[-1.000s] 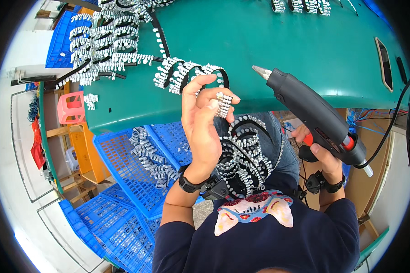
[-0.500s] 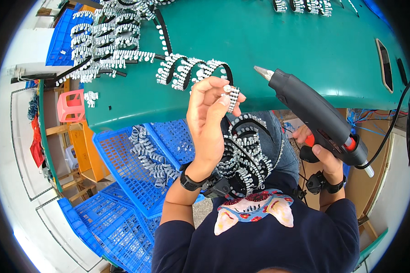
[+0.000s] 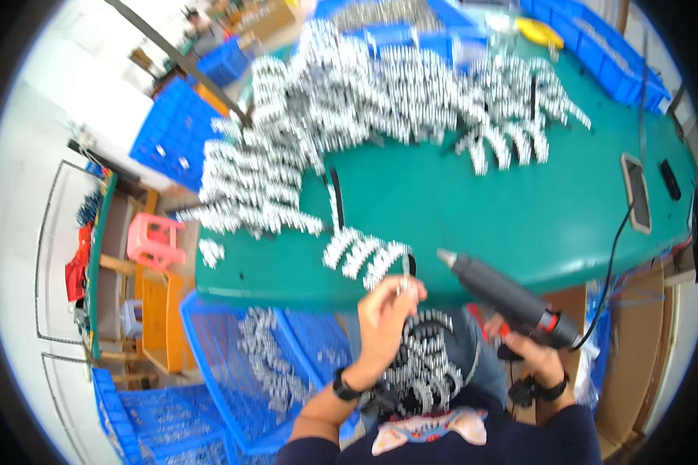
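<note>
My left hand [image 3: 381,325] is closed in a pinch on the end of a black trim strip with rows of pale beads. Beyond the fingers, the same kind of beaded trim [image 3: 364,256] curls in loops on the green table [image 3: 426,209]. My right hand [image 3: 537,356] grips a black glue gun [image 3: 508,298] by its handle, near a red part. Its pale nozzle points left, a short way to the right of the pinched strip and apart from it. More beaded trim [image 3: 426,368] lies heaped on my lap. Motion blur hides finer detail at the fingertips.
Large piles of beaded trim [image 3: 411,93] cover the table's far side. A phone [image 3: 636,194] lies at the right, crossed by the gun's black cord [image 3: 609,287]. Blue crates [image 3: 209,372] stand below left, by a pink stool [image 3: 155,240]. A blue tray [image 3: 597,50] sits far right.
The view has tilted up, so the table and hands appear lower and the far piles show. My left hand still pinches the trim; my right still holds the glue gun.
</note>
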